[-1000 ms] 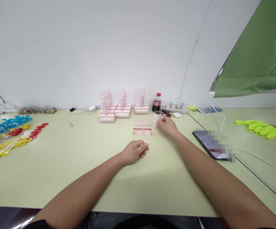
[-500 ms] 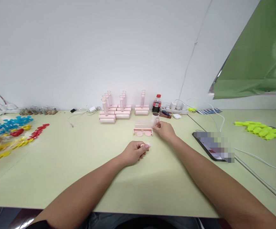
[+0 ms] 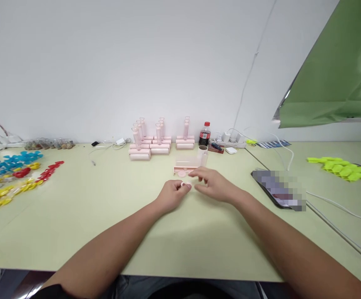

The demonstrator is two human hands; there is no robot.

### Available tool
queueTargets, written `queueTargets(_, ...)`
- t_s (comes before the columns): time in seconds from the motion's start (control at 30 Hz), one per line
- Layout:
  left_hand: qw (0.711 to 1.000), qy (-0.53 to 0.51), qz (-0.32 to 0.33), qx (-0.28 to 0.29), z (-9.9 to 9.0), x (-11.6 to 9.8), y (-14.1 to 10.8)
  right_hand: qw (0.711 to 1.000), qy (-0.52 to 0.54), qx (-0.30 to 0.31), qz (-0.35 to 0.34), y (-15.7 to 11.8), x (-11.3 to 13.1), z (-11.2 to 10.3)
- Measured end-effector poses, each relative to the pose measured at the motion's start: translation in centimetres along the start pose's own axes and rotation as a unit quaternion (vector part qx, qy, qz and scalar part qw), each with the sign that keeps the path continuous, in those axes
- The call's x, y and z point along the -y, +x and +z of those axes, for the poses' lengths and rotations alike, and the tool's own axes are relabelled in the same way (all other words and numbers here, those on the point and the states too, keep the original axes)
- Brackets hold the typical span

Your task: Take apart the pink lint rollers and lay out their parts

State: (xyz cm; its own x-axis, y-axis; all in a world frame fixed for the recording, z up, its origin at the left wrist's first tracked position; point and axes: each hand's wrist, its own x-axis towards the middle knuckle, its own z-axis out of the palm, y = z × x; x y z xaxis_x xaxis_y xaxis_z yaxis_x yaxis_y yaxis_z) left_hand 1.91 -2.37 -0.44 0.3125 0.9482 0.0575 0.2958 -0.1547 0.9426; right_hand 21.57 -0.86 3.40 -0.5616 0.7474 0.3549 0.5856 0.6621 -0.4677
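Observation:
My left hand (image 3: 171, 195) is closed in a pinch on a small pale ring-like part (image 3: 184, 184), just in front of the pink pieces. Beside it, to the right, my right hand (image 3: 214, 185) has its fingers apart and nothing in them. A pink frame (image 3: 175, 170) lies beyond both hands, partly covered by my right fingers. One round pink disc (image 3: 182, 174) shows at it, with a clear cover (image 3: 185, 161) behind. A pale upright roll (image 3: 202, 154), with a dark opening on top, stands to the right of the cover.
Several pink lint rollers (image 3: 140, 154) stand by the wall. A cola bottle (image 3: 205, 135), a power strip (image 3: 230, 144) and a phone (image 3: 276, 191) are to the right. Bagged coloured pieces (image 3: 18, 160) lie left, yellow-green pieces (image 3: 344, 169) far right.
My right hand has let go of the clear piece by the roll and come nearer, opening beside my left hand. Another person's hand at the far left has gone out of view.

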Motion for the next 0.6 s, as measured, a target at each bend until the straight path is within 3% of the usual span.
queueTargets(0.07,1.0,0.002,0.013,0.012,-0.1,0.1,0.0,0.997,0.012,0.026,-0.067,0.0,1.1,1.1)
queueTargets(0.17,1.0,0.009,0.021,0.013,-0.2,0.2,0.0,0.998,0.0,0.016,-0.057,0.3,0.9,2.4)
queueTargets(0.27,1.0,0.013,0.018,-0.012,-0.1,0.2,0.1,0.996,-0.004,-0.058,0.074,0.6,-1.4,2.1)
queueTargets(0.33,0.998,0.029,0.011,-0.05,-0.2,0.3,0.3,0.968,-0.036,-0.132,0.21,0.6,-3.5,1.2)
queueTargets(0.4,0.991,0.068,0.008,-0.114,-0.6,0.5,0.6,0.94,-0.067,-0.173,0.286,0.5,-5.5,0.4)
queueTargets(0.5,0.97,0.16,0.016,-0.185,-1.5,0.7,1.1,0.92,-0.097,-0.174,0.337,0.4,-7.7,0.0)
queueTargets(0.6,0.958,0.232,0.009,-0.171,-2.1,0.9,1.6,0.919,-0.126,-0.141,0.346,0.5,-8.5,0.6)
